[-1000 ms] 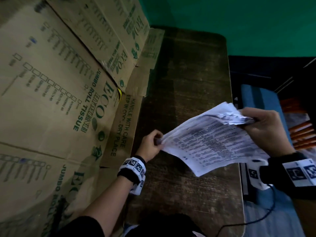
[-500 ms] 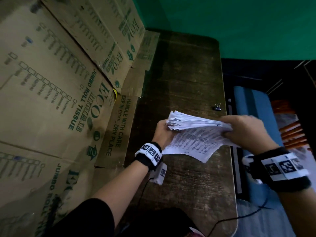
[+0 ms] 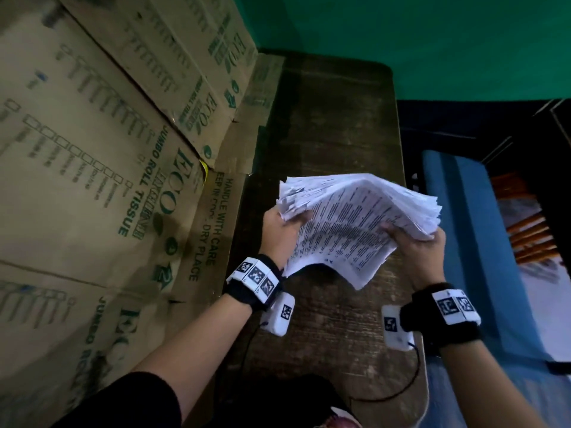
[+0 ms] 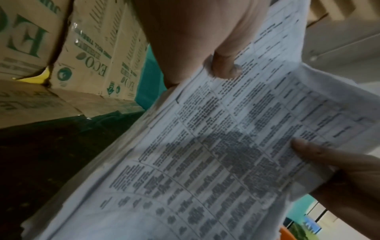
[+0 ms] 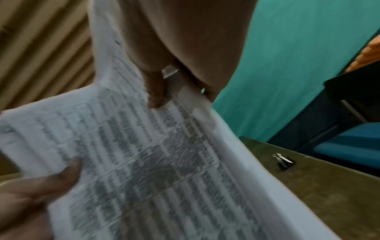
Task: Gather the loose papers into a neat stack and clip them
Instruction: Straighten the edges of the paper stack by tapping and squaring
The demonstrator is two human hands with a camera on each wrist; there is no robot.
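Note:
A thick, uneven stack of printed white papers [image 3: 349, 223] hangs above the dark wooden table [image 3: 324, 134], its printed face tilted toward me. My left hand [image 3: 290, 223] grips its left edge, with the thumb [image 4: 224, 68] pressed on the top sheet. My right hand [image 3: 398, 233] grips the right edge, thumb [image 5: 156, 97] on top and fingers underneath. The sheet edges fan out unevenly at the far right. A small black binder clip [image 5: 284, 160] lies on the table beyond the stack; the head view does not show it.
Large brown cardboard boxes [image 3: 108, 149] printed in green stand along the table's left side. A green wall is behind the table. A blue seat [image 3: 463, 227] stands to the right of the table edge. Cables run from my wrist cameras.
The stack, held level and edge-on half a second ago, is now tilted with its printed face toward me. Both hands have shifted their grip and the papers now cover the clip.

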